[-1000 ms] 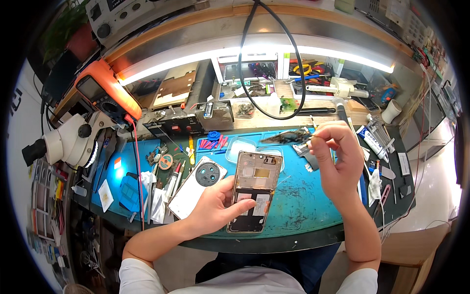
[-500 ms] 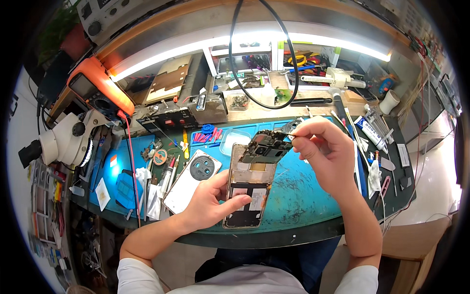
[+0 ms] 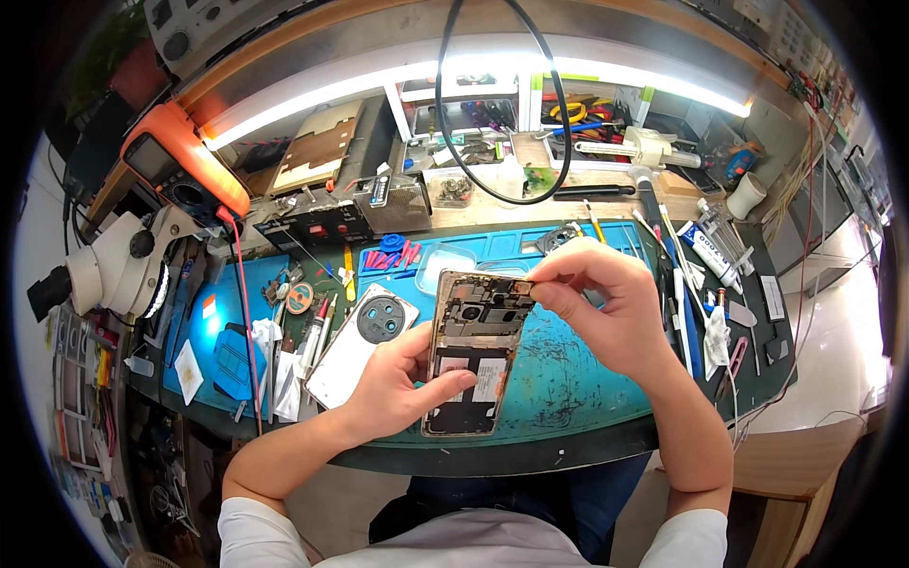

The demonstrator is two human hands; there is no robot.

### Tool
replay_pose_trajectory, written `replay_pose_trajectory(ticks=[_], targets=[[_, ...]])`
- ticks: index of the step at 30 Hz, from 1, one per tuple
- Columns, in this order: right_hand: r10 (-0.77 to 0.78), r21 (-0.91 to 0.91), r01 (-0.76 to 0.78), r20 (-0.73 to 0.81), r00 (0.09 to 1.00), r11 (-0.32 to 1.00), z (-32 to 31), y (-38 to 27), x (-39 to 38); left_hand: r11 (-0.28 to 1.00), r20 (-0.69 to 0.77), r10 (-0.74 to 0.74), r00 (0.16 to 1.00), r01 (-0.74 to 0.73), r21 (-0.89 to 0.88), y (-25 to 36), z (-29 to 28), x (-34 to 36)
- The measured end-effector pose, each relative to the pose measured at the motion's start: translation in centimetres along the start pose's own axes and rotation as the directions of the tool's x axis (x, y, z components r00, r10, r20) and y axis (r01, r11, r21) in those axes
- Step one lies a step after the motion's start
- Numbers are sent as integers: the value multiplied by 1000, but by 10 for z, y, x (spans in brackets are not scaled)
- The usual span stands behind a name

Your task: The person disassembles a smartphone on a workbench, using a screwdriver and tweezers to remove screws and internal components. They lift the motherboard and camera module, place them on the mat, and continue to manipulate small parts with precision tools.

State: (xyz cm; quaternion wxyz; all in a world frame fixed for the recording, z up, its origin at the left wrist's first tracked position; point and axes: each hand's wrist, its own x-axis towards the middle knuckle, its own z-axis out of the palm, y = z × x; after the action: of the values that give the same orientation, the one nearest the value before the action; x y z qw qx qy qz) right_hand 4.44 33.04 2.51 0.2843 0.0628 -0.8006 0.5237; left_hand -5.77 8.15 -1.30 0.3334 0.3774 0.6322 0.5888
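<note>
An opened phone [image 3: 480,398] is upright in my left hand [image 3: 398,383], whose thumb lies across the dark lower section. A dark motherboard [image 3: 473,307] with camera modules lies in the phone's upper part. The thumb and index finger of my right hand [image 3: 606,312] pinch the board's upper right edge. A white back cover [image 3: 340,372] with a round dark camera ring lies on the blue mat [image 3: 568,388], left of the phone. A translucent plastic container [image 3: 440,262] sits behind the phone.
A white microscope [image 3: 104,275] and orange multimeter [image 3: 161,153] stand at the left. Tweezers, swabs and a tube [image 3: 708,254] crowd the right. Lit shelves [image 3: 454,142] of tools span the back, with a black cable loop [image 3: 561,123] hanging before them.
My right hand has lowered the motherboard from above and to the right onto the upper part of the phone. The camera view has shifted slightly.
</note>
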Motion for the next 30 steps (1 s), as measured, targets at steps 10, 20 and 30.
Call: replay_pose_trajectory(ticks=[10, 20, 30], targets=[[-10, -60, 13, 47, 999, 998, 3, -1, -1, 999, -12, 10, 1000, -11, -42, -2, 0, 0], [13, -57, -11, 30, 999, 998, 4, -1, -2, 997, -8, 7, 1000, -7, -76, -5, 1, 1], [188, 205, -175, -43, 981, 963, 6, 1, -6, 985, -115, 47, 992, -65, -160, -5, 12, 1]])
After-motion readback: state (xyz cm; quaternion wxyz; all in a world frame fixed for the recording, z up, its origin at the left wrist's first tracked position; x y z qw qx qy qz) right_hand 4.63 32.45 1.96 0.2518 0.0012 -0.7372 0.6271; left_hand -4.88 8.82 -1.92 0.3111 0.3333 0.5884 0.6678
